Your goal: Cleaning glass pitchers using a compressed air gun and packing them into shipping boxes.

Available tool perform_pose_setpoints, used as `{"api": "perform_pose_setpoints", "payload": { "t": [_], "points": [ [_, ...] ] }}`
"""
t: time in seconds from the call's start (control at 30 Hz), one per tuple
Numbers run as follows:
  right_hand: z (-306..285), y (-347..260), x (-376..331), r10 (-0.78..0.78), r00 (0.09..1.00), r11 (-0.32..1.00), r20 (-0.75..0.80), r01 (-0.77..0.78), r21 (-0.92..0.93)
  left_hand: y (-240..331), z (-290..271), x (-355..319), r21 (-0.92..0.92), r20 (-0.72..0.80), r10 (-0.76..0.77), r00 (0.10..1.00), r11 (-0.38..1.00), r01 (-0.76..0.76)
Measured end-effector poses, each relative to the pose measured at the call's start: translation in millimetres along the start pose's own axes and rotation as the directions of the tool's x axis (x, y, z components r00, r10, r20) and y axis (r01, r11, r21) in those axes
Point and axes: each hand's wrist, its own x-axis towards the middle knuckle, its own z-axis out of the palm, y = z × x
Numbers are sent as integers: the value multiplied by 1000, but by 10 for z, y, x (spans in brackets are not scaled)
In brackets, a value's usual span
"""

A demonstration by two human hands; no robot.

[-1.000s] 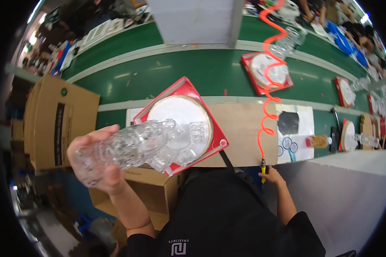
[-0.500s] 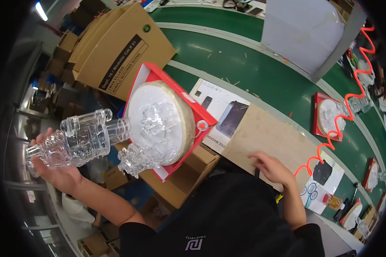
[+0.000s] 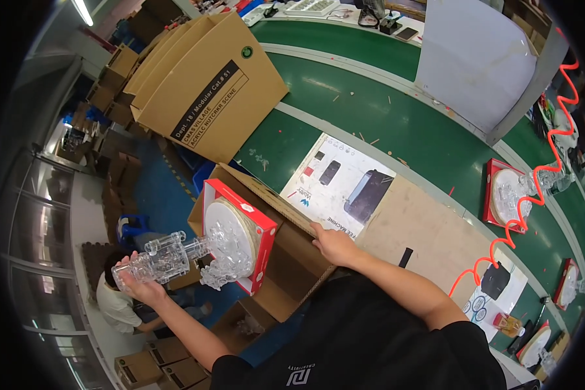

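I am gripping the clear moulded glass ornament (image 3: 175, 259) on its red-rimmed round base (image 3: 239, 234) in my closed left grip (image 3: 136, 286), while my right grip (image 3: 331, 244) is lying flat on the open cardboard box (image 3: 286, 260).

Setting: factory packing line.
Conveyor: long green belt (image 3: 370, 123) runs past the workstation.
Cartons: stacked flat cardboard boxes (image 3: 201, 84) stand beside it.
Products: identical red trays (image 3: 494, 201) lie along the belt.
Tooling: coiled orange air hose (image 3: 520, 221) hangs overhead.

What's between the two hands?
In the head view, the red tray with its white disc, tipped into the open cardboard box, lies between the left hand and right hand.
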Motion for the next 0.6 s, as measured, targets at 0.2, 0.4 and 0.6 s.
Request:
{"api": "perform_pose_setpoints", "payload": {
  "t": [0.2,0.4,0.6],
  "points": [
    [33,47,22,-27,1000,1000,6,27,-9,-298,99,19,-9,216,-24,976,1000,27],
    [-24,-34,-4,8,1000,999,22,-7,-46,-723,513,-194,134,326,-119,938,988,79],
    [-7,5,-62,-9,1000,993,10,10,-117,-1194,837,-319,299,452,-218,865,951,83]
  ]
}}
